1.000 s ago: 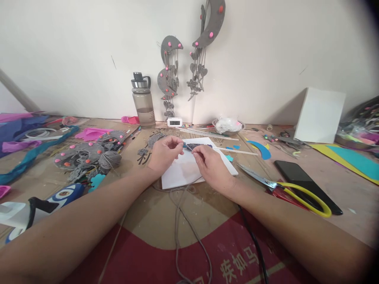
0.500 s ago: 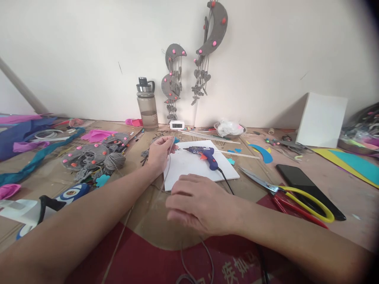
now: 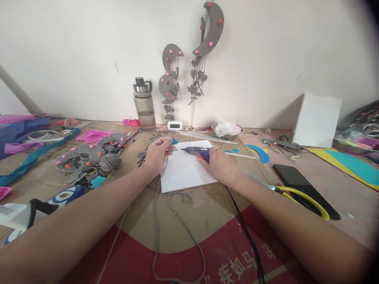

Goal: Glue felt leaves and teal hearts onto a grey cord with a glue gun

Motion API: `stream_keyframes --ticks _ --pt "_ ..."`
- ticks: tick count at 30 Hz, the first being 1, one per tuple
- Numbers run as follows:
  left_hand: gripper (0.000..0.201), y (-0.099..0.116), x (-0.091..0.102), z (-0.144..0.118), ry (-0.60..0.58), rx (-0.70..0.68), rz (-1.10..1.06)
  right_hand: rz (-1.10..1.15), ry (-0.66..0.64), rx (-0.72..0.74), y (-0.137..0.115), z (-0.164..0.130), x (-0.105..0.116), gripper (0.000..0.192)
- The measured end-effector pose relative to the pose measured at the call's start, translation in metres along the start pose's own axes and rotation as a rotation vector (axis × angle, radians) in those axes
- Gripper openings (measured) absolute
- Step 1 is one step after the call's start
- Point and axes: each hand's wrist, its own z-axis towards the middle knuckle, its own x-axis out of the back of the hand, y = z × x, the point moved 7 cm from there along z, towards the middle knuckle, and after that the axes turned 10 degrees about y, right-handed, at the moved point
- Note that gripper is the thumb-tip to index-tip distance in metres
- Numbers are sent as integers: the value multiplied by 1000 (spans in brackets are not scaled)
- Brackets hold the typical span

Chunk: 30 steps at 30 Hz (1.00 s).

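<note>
My left hand [image 3: 156, 157] pinches a small blue cut-out piece [image 3: 175, 141] over the left edge of a white board [image 3: 185, 175]. Grey yarn [image 3: 156, 221] runs down from those fingers and loops across the cardboard toward me. On the board lies a blue glue gun [image 3: 194, 150], its nozzle pointing left toward the blue piece. My right hand [image 3: 222, 165] is closed around the glue gun's handle, which it mostly hides. A black cord [image 3: 242, 225] trails from beneath my right wrist toward the front.
Yellow-and-red-handled scissors [image 3: 310, 201] and a black phone [image 3: 296, 181] lie at right, the scissors partly behind my forearm. A water bottle [image 3: 144, 106] and small clock [image 3: 174, 125] stand at the wall. Grey felt pieces with a yarn ball [image 3: 110, 161] are at left.
My right hand has moved forward from above the near cardboard and taken hold of the glue gun. The yarn now lies in a wide loop. My left hand keeps its pinch.
</note>
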Motion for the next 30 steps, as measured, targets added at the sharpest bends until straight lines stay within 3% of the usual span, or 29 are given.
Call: stream_keyframes --ticks 7,11,16,20,23,30 --pt "19 -2 -1 1 -10 -28 16 184 -115 -195 14 7 -13 29" --pt "20 -5 1 1 5 -18 38 357 -40 -319 22 12 -13 24" --pt "20 -6 2 2 22 18 23 796 140 -421 25 13 -18 22" --pt "22 -9 4 3 27 50 7 1178 172 -273 6 7 -16 28" --pt "23 -10 3 4 10 54 -4 1325 159 -113 -13 -2 -4 25" --pt "25 -10 3 4 -1 53 -7 1059 160 116 -28 -17 11 17"
